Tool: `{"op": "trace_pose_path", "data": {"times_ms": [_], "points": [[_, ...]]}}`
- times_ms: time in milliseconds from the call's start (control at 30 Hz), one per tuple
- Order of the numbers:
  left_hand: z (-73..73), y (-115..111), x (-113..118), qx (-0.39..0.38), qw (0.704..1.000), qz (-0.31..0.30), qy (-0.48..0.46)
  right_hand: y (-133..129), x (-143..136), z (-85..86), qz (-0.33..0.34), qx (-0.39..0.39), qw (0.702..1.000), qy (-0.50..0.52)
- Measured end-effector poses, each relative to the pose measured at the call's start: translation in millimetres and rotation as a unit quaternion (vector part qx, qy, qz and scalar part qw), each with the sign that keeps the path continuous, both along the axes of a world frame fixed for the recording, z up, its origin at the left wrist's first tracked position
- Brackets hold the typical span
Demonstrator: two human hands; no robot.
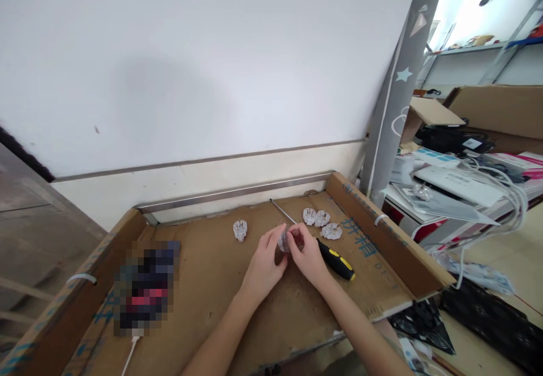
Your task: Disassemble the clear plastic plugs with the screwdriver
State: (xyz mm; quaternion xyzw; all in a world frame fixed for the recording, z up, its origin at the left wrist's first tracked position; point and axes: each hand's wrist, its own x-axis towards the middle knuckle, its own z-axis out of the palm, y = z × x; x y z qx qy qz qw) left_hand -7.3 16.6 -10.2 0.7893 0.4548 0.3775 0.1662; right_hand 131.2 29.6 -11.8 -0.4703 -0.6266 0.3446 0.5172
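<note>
Between my two hands, above the cardboard, is a clear plastic plug (283, 242). My left hand (266, 256) grips it from the left, with thumb and fingers closed around its edge. From the other side my right hand (306, 251) pinches it; the fingers partly hide it. A screwdriver with a black and yellow handle (337, 260) lies beside my right hand, its shaft passing behind the fingers. Another clear plug (240, 230) sits alone to the left, pins up. Several more lie to the right, among them a clear plug (331, 230) near the box's side.
The cardboard tray (203, 285) has raised side walls and backs onto a white wall. A blurred-out dark object (148, 285) with a white cable (129, 355) lies at left. A grey patterned roll (396, 82) leans at right, beside a cluttered table (458, 184).
</note>
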Motion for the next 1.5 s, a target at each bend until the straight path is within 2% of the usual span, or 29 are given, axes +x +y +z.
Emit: {"op": "trace_pose_path", "data": {"times_ms": [100, 167, 267, 367, 600, 767, 1000, 1233, 1500], "points": [[-1.9, 2.7, 0.9, -0.022, 0.999, 0.0, -0.047, 0.5, 0.1, 0.5, 0.003, -0.006, 1.0, 0.016], [-3.0, 5.4, 1.4, -0.057, 0.992, 0.004, -0.115, 0.7, 0.1, 0.4, 0.006, -0.01, 1.0, 0.026], [-5.1, 10.1, 1.3, -0.129, 0.966, -0.017, -0.224, 0.9, 0.0, -0.6, 0.014, -0.017, 0.999, 0.046], [-6.1, 14.8, 0.0, -0.183, 0.944, -0.032, -0.271, 1.4, -0.3, -2.4, 0.03, -0.025, 0.997, 0.067], [-2.2, 20.2, -4.0, -0.176, 0.943, 0.016, -0.283, 2.6, -2.4, -7.7, 0.085, -0.05, 0.99, 0.104], [1.6, 13.4, -2.8, -0.157, 0.952, 0.041, -0.258, 4.6, -1.9, -11.6, 0.078, -0.055, 0.99, 0.106], [11.4, 7.3, -3.3, -0.128, 0.959, 0.056, -0.246, 2.9, -2.8, -7.0, 0.125, -0.093, 0.982, 0.11], [10.2, 13.7, -5.0, -0.137, 0.952, 0.066, -0.264, 3.3, -1.3, -6.6, 0.106, -0.085, 0.985, 0.109], [12.9, 10.3, -8.0, -0.14, 0.959, 0.055, -0.239, 3.4, -2.0, -9.7, 0.107, -0.069, 0.989, 0.081]]}}
